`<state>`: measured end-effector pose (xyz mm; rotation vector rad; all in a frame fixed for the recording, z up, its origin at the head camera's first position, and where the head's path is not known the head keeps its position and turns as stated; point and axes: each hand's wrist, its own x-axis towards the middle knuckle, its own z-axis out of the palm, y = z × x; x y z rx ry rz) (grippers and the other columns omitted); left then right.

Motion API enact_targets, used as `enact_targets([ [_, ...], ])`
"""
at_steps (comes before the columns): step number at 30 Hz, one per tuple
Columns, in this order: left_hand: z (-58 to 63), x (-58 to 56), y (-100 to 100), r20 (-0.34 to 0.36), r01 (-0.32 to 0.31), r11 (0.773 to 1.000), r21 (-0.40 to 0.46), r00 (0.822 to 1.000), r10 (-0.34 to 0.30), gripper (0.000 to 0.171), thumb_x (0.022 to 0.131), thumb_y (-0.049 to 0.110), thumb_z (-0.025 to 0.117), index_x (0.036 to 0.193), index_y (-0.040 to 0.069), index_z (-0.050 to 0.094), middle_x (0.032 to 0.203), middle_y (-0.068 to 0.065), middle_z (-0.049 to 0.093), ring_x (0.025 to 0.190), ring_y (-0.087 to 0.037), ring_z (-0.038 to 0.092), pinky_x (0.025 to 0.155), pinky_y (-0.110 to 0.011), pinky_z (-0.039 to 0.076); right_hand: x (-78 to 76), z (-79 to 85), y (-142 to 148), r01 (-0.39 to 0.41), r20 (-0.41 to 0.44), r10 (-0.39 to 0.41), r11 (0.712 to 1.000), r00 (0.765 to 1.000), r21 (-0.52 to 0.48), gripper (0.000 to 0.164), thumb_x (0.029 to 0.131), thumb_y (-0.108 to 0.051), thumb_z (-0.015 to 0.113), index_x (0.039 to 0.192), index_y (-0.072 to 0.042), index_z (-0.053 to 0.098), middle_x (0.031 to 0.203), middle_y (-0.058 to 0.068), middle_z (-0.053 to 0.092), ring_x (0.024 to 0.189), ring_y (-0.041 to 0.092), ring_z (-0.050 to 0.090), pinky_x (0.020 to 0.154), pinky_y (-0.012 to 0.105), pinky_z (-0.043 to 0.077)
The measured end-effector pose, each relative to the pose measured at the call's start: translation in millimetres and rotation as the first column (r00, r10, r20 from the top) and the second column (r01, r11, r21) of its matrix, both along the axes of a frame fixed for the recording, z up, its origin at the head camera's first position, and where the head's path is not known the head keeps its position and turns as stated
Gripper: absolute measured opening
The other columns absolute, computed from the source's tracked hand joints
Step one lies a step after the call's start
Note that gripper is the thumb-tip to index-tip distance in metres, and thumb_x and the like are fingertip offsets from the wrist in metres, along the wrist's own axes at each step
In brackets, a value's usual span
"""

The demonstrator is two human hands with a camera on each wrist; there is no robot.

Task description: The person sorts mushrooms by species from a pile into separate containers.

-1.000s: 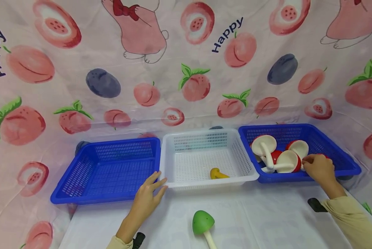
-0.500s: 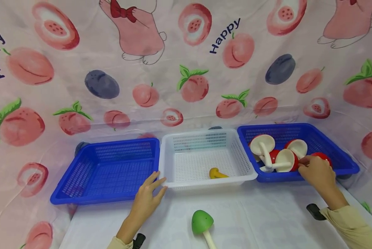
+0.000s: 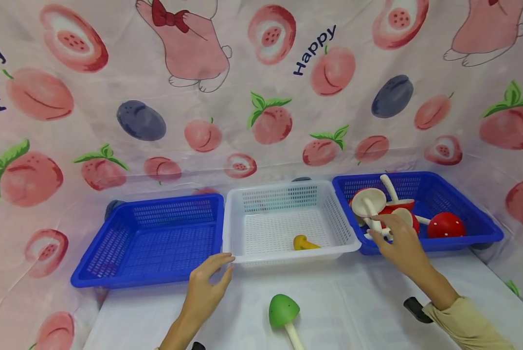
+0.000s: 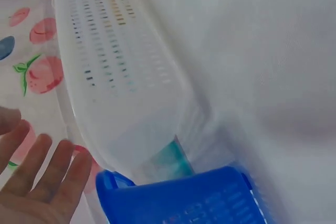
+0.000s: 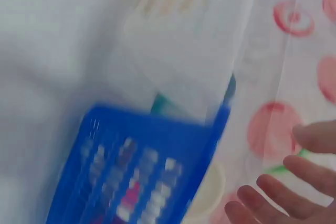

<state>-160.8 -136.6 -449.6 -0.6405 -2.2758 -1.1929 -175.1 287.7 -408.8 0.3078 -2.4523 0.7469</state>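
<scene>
In the head view my right hand (image 3: 399, 240) hovers over the front left of the right blue basket (image 3: 484, 233), above several toy mushrooms with red caps and white stems. Its fingers look spread and empty in the right wrist view. One red mushroom (image 3: 446, 225) lies cap up at the basket's right side; another mushroom's white stem (image 3: 389, 188) points up at the back. My left hand (image 3: 204, 282) is by the front left corner of the white basket (image 3: 287, 259), its fingers loosely bent and holding nothing. A small yellow mushroom (image 3: 302, 242) lies inside the white basket.
A second blue basket (image 3: 147, 281) stands to the left of the white one. On the white table (image 3: 344, 311) in front lies a green-capped mushroom (image 3: 284, 311) with a white stem. A fruit-print cloth (image 3: 243, 97) hangs behind the baskets.
My right hand has let go of a mushroom at the right of the blue basket and moved left over the others. Some red mushrooms now lie differently. My left hand has drawn back slightly.
</scene>
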Motion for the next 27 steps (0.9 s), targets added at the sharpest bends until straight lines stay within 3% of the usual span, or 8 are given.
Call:
enact_targets([
  [3,2.8,7.2,3,0.113,0.051,0.998,0.024,0.992,-0.054,0.028,0.08,0.0,0.073,0.104,0.013,0.071,0.109,-0.001,0.068,0.101,-0.016,0.063,0.076,-0.037,0.055,-3.7,-5.0,-16,-0.064,0.066,0.063,0.998,0.996,0.017,0.04,0.082,-0.007,0.072,0.118,0.004,0.058,0.116,0.024,0.058,0.107,0.043,0.054,0.081,0.061,0.047],
  [5,4.7,11.3,5,0.212,0.079,0.996,0.051,0.973,-0.088,0.027,0.081,0.004,0.073,0.104,0.018,0.071,0.107,0.003,0.068,0.099,-0.015,0.064,0.075,-0.033,0.055,-6.4,-8.9,-24,-0.084,0.111,0.081,0.996,0.99,0.026,0.043,0.084,-0.013,0.071,0.121,0.003,0.057,0.122,0.024,0.055,0.112,0.044,0.052,0.084,0.061,0.046],
  [8,7.3,14.8,8,0.351,0.127,0.988,0.094,0.924,-0.152,0.023,0.084,0.013,0.072,0.105,0.022,0.071,0.106,0.006,0.068,0.098,-0.017,0.064,0.075,-0.028,0.055,-9.5,-14.5,-33,-0.089,0.17,0.082,0.995,0.982,0.038,0.049,0.086,-0.024,0.069,0.125,0.003,0.056,0.129,0.026,0.049,0.118,0.046,0.046,0.088,0.063,0.042],
  [11,8.1,17.0,11,0.434,0.186,0.977,0.108,0.875,-0.215,0.021,0.086,0.022,0.07,0.108,0.022,0.069,0.107,0.004,0.068,0.099,-0.02,0.064,0.075,-0.025,0.054,-13.0,-20.8,-39,-0.077,0.194,0.058,0.993,0.979,0.091,0.056,0.087,-0.032,0.068,0.127,0.004,0.054,0.133,0.028,0.045,0.122,0.048,0.041,0.091,0.066,0.038],
  [18,-0.1,23.4,25,0.488,0.347,0.935,0.066,0.806,-0.334,0.031,0.087,0.027,0.069,0.117,0.019,0.065,0.116,0.003,0.064,0.107,-0.024,0.059,0.077,-0.03,0.054,-17.5,-37.7,-41,-0.034,0.275,-0.055,0.949,0.96,0.312,0.079,0.091,-0.049,0.056,0.138,0.012,0.038,0.145,0.033,0.028,0.13,0.052,0.029,0.098,0.069,0.028],
  [23,-10.3,24.0,36,0.489,0.444,0.896,0.0,0.781,-0.387,0.043,0.085,0.029,0.071,0.126,0.021,0.059,0.126,0.001,0.057,0.116,-0.023,0.053,0.082,-0.036,0.053,-17.7,-42.8,-43,-0.032,0.297,-0.074,0.941,0.952,0.336,0.083,0.093,-0.052,0.049,0.138,0.016,0.032,0.148,0.033,0.021,0.132,0.053,0.023,0.104,0.065,0.021],
  [27,-20.6,22.0,48,0.512,0.531,0.846,-0.042,0.739,-0.438,0.054,0.081,0.031,0.075,0.131,0.02,0.055,0.136,-0.007,0.05,0.124,-0.023,0.047,0.086,-0.035,0.051,-17.1,-44.4,-45,-0.018,0.301,-0.09,0.941,0.949,0.337,0.084,0.093,-0.052,0.049,0.139,0.016,0.031,0.149,0.032,0.02,0.133,0.052,0.022,0.106,0.064,0.02],
])
